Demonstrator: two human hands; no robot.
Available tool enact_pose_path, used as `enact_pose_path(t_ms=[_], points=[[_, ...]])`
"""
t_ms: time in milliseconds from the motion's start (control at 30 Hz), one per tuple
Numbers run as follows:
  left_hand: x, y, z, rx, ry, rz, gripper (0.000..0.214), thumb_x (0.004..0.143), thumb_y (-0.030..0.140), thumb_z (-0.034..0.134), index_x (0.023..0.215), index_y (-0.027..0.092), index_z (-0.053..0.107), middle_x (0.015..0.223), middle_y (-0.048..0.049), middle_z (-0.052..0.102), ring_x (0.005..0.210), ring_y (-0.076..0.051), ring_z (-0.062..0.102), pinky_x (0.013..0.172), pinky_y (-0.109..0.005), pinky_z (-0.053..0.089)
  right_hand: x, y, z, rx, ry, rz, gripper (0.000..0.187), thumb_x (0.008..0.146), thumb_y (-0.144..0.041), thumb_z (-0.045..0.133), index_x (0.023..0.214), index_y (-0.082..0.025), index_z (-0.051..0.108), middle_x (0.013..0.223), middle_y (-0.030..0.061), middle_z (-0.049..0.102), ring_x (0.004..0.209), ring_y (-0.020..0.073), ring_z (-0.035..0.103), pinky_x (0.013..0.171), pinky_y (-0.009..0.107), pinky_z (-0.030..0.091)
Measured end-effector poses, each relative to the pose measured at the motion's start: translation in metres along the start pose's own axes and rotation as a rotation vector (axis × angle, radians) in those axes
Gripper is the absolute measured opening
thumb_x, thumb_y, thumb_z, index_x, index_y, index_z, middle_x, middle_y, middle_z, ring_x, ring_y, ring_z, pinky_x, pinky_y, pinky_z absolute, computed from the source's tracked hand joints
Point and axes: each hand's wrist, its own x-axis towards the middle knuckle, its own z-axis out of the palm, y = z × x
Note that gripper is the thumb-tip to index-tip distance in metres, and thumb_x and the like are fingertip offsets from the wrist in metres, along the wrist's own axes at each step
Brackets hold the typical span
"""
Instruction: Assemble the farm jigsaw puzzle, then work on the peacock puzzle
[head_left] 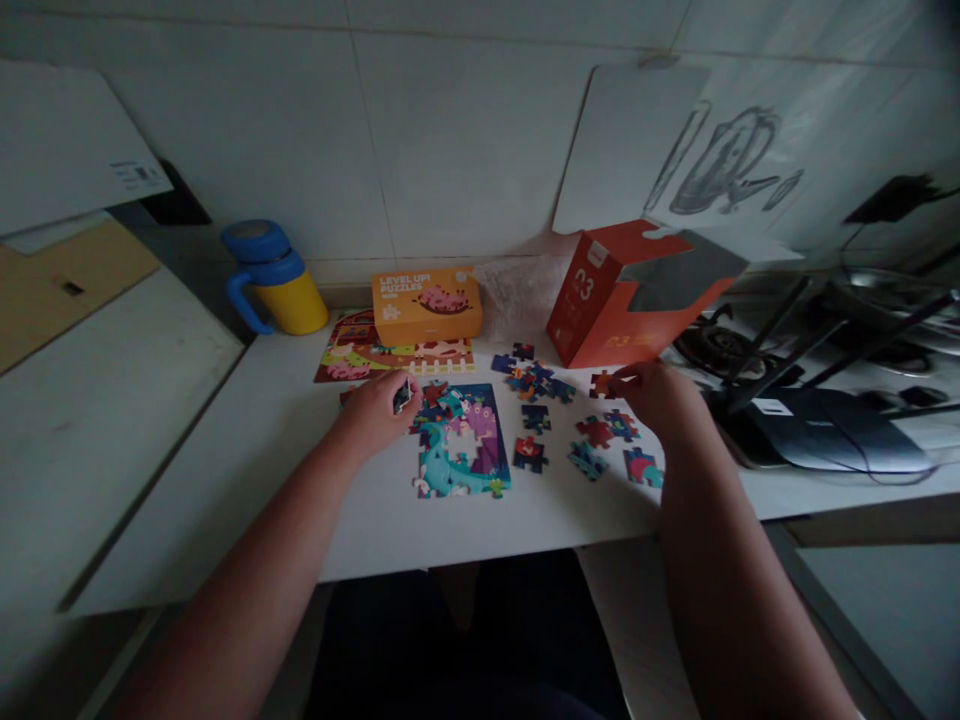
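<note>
My left hand (380, 412) is closed on a puzzle piece (403, 397), held up at the left edge of a partly joined puzzle (465, 450) with a teal sea creature and purple shapes. Over to the right, my right hand (649, 395) pinches an orange and dark puzzle piece (601, 385), at or just above the tabletop. Between the hands lie several loose pieces, among them a dark piece with red (530, 453), a teal piece (588, 459) and a red piece (595, 430). A pink and teal piece (643, 467) lies below my right hand.
Behind the puzzle stand a yellow puzzle box (426, 307) and an open orange-red box (615, 300), with bubble wrap (521, 297) between them. A farm-scene puzzle (349, 350) lies at the back left beside a blue and yellow jug (277, 280). A stove (720, 345) is at right.
</note>
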Motion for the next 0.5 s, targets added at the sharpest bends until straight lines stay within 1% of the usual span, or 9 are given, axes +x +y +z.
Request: enact_pose_path(t_ms=[67, 100, 167, 233, 300, 367, 433, 500], points=[[-0.001, -0.001, -0.002, 0.004, 0.005, -0.001, 0.007, 0.095, 0.03, 0.059, 0.095, 0.025, 0.064, 0.098, -0.0053, 0.077, 0.093, -0.025, 0.07, 0.086, -0.036, 0.052, -0.001, 0.003, 0.007, -0.07, 0.008, 0.031, 0.03, 0.091, -0.041, 0.067, 0.105, -0.02, 0.083, 0.097, 0.0139, 0.082, 0.081, 0.0283, 0.074, 0.07, 0.036, 0.048], [-0.001, -0.001, -0.002, 0.004, 0.006, 0.0, 0.008, 0.095, 0.03, 0.058, 0.095, 0.025, 0.064, 0.098, -0.0054, 0.077, 0.093, -0.025, 0.07, 0.086, -0.036, 0.052, -0.002, 0.001, 0.01, -0.105, 0.029, 0.042, 0.032, 0.092, -0.042, 0.067, 0.109, -0.018, 0.082, 0.1, 0.016, 0.082, 0.085, 0.0298, 0.074, 0.072, 0.037, 0.049], [-0.002, -0.002, -0.002, 0.003, 0.006, 0.003, 0.009, 0.095, 0.031, 0.058, 0.095, 0.025, 0.064, 0.099, -0.0053, 0.077, 0.093, -0.025, 0.07, 0.085, -0.036, 0.052, -0.005, -0.012, 0.014, -0.152, 0.069, 0.026, 0.036, 0.095, -0.042, 0.066, 0.115, -0.016, 0.08, 0.107, 0.0195, 0.081, 0.094, 0.0321, 0.075, 0.078, 0.039, 0.051], [-0.002, -0.003, -0.002, 0.006, 0.009, 0.004, 0.009, 0.095, 0.032, 0.057, 0.096, 0.025, 0.064, 0.1, -0.0053, 0.077, 0.093, -0.025, 0.07, 0.085, -0.036, 0.051, -0.01, -0.033, 0.016, -0.141, 0.056, -0.076, 0.035, 0.098, -0.039, 0.063, 0.121, -0.016, 0.078, 0.114, 0.0191, 0.079, 0.099, 0.0311, 0.074, 0.082, 0.038, 0.051], [-0.002, -0.004, -0.003, 0.013, 0.013, -0.004, 0.01, 0.095, 0.032, 0.057, 0.095, 0.025, 0.063, 0.1, -0.0054, 0.077, 0.093, -0.025, 0.07, 0.084, -0.036, 0.051, -0.014, -0.058, 0.02, -0.091, -0.021, -0.249, 0.033, 0.101, -0.037, 0.061, 0.126, -0.02, 0.076, 0.12, 0.0157, 0.078, 0.1, 0.0276, 0.074, 0.086, 0.035, 0.051], [-0.002, -0.004, -0.004, 0.013, 0.016, -0.007, 0.01, 0.095, 0.033, 0.056, 0.094, 0.025, 0.063, 0.099, -0.0051, 0.077, 0.092, -0.025, 0.07, 0.083, -0.035, 0.052, -0.018, -0.082, 0.026, -0.1, -0.076, -0.382, 0.033, 0.103, -0.039, 0.061, 0.125, -0.02, 0.076, 0.122, 0.0166, 0.076, 0.105, 0.0288, 0.072, 0.09, 0.035, 0.051], [-0.002, -0.005, -0.004, 0.006, 0.021, 0.001, 0.01, 0.095, 0.033, 0.057, 0.092, 0.025, 0.063, 0.098, -0.0047, 0.077, 0.091, -0.024, 0.069, 0.084, -0.035, 0.053, -0.02, -0.1, 0.032, -0.127, -0.077, -0.449, 0.033, 0.103, -0.041, 0.061, 0.122, -0.018, 0.077, 0.123, 0.0192, 0.074, 0.113, 0.032, 0.069, 0.096, 0.038, 0.05], [-0.003, -0.005, -0.004, -0.001, 0.029, 0.01, 0.009, 0.094, 0.032, 0.057, 0.092, 0.025, 0.064, 0.096, -0.0045, 0.077, 0.088, -0.023, 0.069, 0.084, -0.035, 0.053, -0.02, -0.112, 0.036, -0.113, -0.088, -0.491, 0.032, 0.104, -0.04, 0.062, 0.122, -0.018, 0.076, 0.125, 0.0209, 0.072, 0.12, 0.0341, 0.066, 0.102, 0.04, 0.048]])
